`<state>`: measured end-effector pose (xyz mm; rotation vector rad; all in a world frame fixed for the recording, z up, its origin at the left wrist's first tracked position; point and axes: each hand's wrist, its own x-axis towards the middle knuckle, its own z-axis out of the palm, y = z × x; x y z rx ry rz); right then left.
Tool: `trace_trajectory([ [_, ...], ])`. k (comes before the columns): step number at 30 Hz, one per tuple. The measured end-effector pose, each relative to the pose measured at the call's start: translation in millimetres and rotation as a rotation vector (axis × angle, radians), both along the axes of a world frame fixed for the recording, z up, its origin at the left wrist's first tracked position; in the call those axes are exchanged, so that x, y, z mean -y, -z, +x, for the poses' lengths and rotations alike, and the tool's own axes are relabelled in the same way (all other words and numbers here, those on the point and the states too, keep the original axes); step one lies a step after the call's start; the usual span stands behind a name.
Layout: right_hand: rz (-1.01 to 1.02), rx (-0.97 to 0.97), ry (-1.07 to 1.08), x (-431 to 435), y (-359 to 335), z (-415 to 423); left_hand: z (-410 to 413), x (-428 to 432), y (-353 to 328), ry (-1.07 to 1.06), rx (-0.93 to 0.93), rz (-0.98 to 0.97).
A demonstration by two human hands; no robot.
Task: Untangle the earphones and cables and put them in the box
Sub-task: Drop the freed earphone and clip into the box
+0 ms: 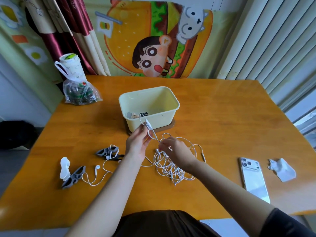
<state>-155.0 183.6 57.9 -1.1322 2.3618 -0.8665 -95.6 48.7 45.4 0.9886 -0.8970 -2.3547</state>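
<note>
Over the bench [213,117], the left hand [136,144] is raised just in front of the cream box [148,106], its fingers [142,132] pinching a looped white cable [148,125]. The right hand [176,151] pinches a strand atop the white tangle [172,168] lying between both arms. An earbud [97,167] trails off left beside grey clips [73,177]; a phone [253,178] lies to the right.
</note>
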Motion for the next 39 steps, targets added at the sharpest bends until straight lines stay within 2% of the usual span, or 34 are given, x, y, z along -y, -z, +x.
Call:
trace_trajectory([
  [3,-0.001,-0.004,-0.075,2.5,-6.1,5.9,1.0,-6.1,5.2,-0.079,0.119,-0.032],
  [5,0.002,0.002,-0.092,3.3,-10.3,9.0,2.7,-7.8,6.9,-0.099,0.175,-0.122],
  [14,0.069,0.014,0.017,-7.6,-28.0,-5.1,10.3,4.6,14.8,0.027,0.415,-0.912],
  [17,0.076,-0.071,0.021,-7.5,-28.8,-17.0,14.8,6.9,18.8,0.133,0.412,-0.996],
  [21,-0.018,-0.186,0.017,-0.4,-34.0,-31.8,17.7,-0.5,17.4,0.259,0.338,-1.057],
  [28,-0.017,-0.260,0.049,2.9,-34.6,-54.1,22.5,-11.0,10.0,0.461,0.045,-0.884],
  [33,-0.029,-0.050,0.087,-0.8,-32.9,-40.7,23.9,-18.0,-11.6,0.402,-0.240,-0.369],
  [36,-0.081,0.101,0.105,0.0,-32.3,-20.8,16.5,-14.4,-21.5,0.313,-0.302,-0.196],
  [39,-0.071,0.148,0.094,3.4,-24.9,-2.9,10.2,-11.1,-26.2,0.189,-0.324,-0.061],
])
